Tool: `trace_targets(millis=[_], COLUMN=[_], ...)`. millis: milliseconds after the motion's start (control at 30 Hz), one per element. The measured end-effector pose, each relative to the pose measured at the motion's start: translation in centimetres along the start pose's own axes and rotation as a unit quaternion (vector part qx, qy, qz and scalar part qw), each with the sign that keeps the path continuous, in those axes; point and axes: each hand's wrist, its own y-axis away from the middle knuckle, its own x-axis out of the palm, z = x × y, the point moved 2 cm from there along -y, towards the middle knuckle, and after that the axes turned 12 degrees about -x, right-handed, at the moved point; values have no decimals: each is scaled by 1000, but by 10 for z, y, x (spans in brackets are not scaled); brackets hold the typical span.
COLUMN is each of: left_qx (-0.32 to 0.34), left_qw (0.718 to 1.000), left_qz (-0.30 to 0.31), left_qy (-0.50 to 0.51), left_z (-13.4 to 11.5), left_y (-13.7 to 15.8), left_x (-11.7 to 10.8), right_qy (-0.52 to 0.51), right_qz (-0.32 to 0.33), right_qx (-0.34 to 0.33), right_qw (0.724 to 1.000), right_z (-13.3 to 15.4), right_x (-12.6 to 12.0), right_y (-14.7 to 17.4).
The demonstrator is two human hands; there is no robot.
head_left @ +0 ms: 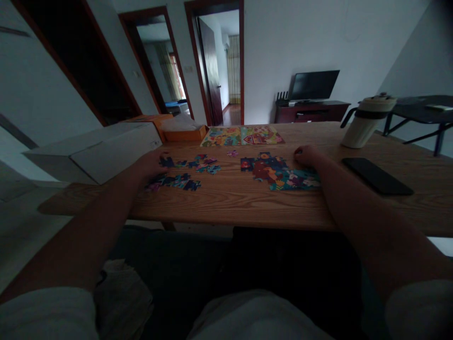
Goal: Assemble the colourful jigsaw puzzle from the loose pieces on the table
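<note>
My left hand [153,163] reaches over loose jigsaw pieces [182,181] at the left of the wooden table, its fingers apart and close to a dark piece. At the right, my right hand [306,156] rests at the upper right edge of a partly joined jigsaw puzzle [271,171]. Its fingers are curled in, and whatever may be inside them is hidden. The joined part shows brown, dark blue and teal areas. More loose pieces lie between the hands, with one pink piece [232,153] on its own farther back.
Two colourful picture sheets [226,137] lie behind the pieces. A white box [113,146] and an orange box [184,133] stand at the left. At the right are a black phone [377,176] and a pale tumbler [368,123] with a dark handle. The table's front edge [230,224] is near my body.
</note>
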Motion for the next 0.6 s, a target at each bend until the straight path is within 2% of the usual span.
trace_targets(millis=[100,267,600], left_qx=[81,167,286], left_qw=[993,981,954], left_qz=[-54,-90,-87], left_qy=[-60,-39,36], left_z=[-5,-25,-92], left_y=[8,25,55], left_x=[-5,-14,-18], right_qy=[1,14,12], right_qz=[-3,-4,3], right_qx=[2,-3,3], right_qw=[1000,1000,1000], right_z=[0,-1,2], right_x=[0,0,-1], right_y=[-1,-1,2])
